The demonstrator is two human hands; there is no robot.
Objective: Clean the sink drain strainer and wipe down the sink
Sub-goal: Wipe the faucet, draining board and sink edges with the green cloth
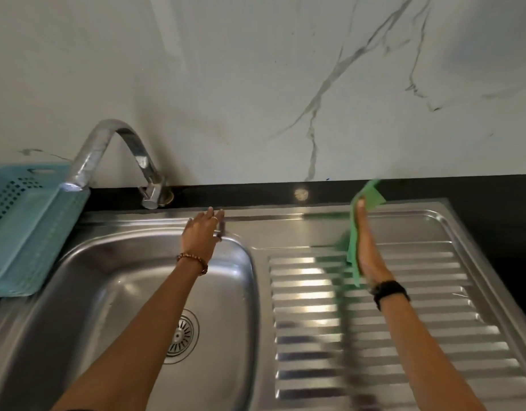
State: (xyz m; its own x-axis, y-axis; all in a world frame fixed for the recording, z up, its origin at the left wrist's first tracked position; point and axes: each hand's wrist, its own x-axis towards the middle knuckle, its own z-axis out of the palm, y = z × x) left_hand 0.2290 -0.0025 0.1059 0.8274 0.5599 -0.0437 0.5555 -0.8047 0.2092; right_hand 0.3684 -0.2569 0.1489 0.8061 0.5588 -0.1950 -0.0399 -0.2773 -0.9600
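A stainless steel sink [87, 280] has its bowl at the left and a ribbed drainboard [427, 295] at the right. The round slotted drain strainer [180, 336] sits in the bottom of the bowl, partly hidden by my left forearm. My left hand [201, 234] rests with straight fingers on the sink's back rim above the bowl. My right hand [365, 247] lies flat, fingers straight, pressing a green cloth [370, 197] against the drainboard near its back edge. The cloth sticks out past my fingertips and along the left of my palm.
A curved chrome tap [113, 155] stands behind the bowl, its spout toward the left. A light blue plastic basket [21, 226] sits at the bowl's left edge. A black counter strip and a marble-patterned wall run behind the sink.
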